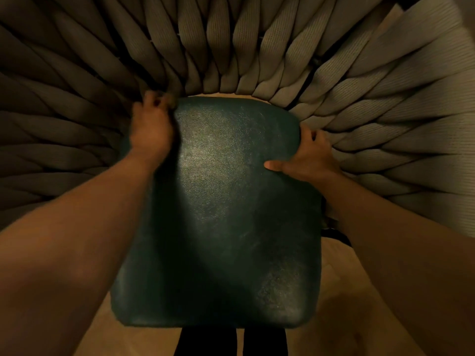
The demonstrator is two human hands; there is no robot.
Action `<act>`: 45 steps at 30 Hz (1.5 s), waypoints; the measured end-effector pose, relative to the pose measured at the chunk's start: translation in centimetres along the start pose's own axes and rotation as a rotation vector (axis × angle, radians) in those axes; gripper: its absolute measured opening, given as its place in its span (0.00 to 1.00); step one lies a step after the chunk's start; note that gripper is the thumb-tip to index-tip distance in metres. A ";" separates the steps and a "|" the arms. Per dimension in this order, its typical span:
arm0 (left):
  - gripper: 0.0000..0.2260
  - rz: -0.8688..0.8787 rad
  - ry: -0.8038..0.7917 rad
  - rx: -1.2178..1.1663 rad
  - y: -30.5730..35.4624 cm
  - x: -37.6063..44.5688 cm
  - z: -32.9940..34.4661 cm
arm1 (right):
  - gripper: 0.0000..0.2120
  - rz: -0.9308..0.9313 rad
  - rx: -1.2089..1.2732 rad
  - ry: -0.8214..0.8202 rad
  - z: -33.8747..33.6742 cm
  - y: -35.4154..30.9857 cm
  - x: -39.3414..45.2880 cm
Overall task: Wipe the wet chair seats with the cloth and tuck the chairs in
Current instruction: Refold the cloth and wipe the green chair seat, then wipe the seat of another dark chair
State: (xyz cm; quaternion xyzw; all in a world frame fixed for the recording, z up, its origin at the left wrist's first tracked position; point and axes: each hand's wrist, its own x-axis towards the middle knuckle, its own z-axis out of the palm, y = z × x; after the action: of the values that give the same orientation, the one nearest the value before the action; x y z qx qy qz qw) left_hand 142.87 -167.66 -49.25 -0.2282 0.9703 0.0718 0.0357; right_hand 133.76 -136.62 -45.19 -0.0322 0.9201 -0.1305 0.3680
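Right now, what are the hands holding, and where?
Both grip the green seat cushion: left hand at its far left corner, right hand on its right edge. No cloth visible.

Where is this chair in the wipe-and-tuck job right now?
Done: cannot confirm; the seat shines, but wet or dry is unclear. In hand: both hands grip the seat's edges, left hand blurred at the far corner, right hand with thumb on top. No cloth visible. Left: tucking in.
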 end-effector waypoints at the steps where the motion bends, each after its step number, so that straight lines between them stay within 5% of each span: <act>1: 0.20 0.004 -0.002 0.036 -1.1 -0.4 -0.2 | 0.63 0.002 0.006 -0.003 -0.2 0.1 -0.2; 4: 0.19 -0.028 -0.048 0.051 -2.6 -2.0 -1.1 | 0.61 -0.018 0.044 0.024 -0.9 0.3 -1.2; 11: 0.16 -0.421 -0.090 -0.373 0.3 -8.8 -5.2 | 0.54 -0.085 0.167 0.037 -2.2 0.7 -6.8; 15: 0.07 -0.478 -0.166 -0.508 3.2 -14.5 -7.5 | 0.47 -0.101 0.190 0.021 -2.6 1.2 -11.7; 20: 0.10 -0.665 -0.434 -1.215 9.2 -21.3 -13.0 | 0.33 -0.137 0.258 -0.061 -3.0 2.5 -18.8; 25: 0.14 -0.750 -0.618 -1.453 14.7 -27.3 -18.7 | 0.23 -0.113 0.606 -0.294 -3.6 4.2 -26.4; 30: 0.08 -0.725 -0.744 -1.499 18.8 -32.9 -22.6 | 0.10 -0.012 0.877 -0.463 -4.3 6.3 -33.8; 33: 0.14 -0.661 -0.769 -1.471 20.4 -35.4 -23.7 | 0.17 0.077 0.966 -0.436 -4.0 7.5 -37.2; 36: 0.05 -0.605 -0.730 -1.426 21.6 -36.9 -24.6 | 0.22 0.117 1.042 -0.365 -3.7 9.0 -39.4; 41: 0.04 -0.483 -0.731 -1.387 22.4 -38.5 -26.0 | 0.05 0.121 1.211 -0.423 -4.0 10.5 -41.6; 45: 0.08 -0.492 -0.654 -1.451 22.6 -39.4 -27.2 | 0.12 0.118 1.346 -0.511 -4.3 10.1 -42.4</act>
State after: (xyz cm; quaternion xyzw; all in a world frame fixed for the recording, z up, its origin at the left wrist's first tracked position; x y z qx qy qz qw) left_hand 166.93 -134.69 -15.63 -0.3676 0.5462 0.7322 0.1745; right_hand 162.03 -119.34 -16.55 0.2217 0.5255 -0.6374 0.5181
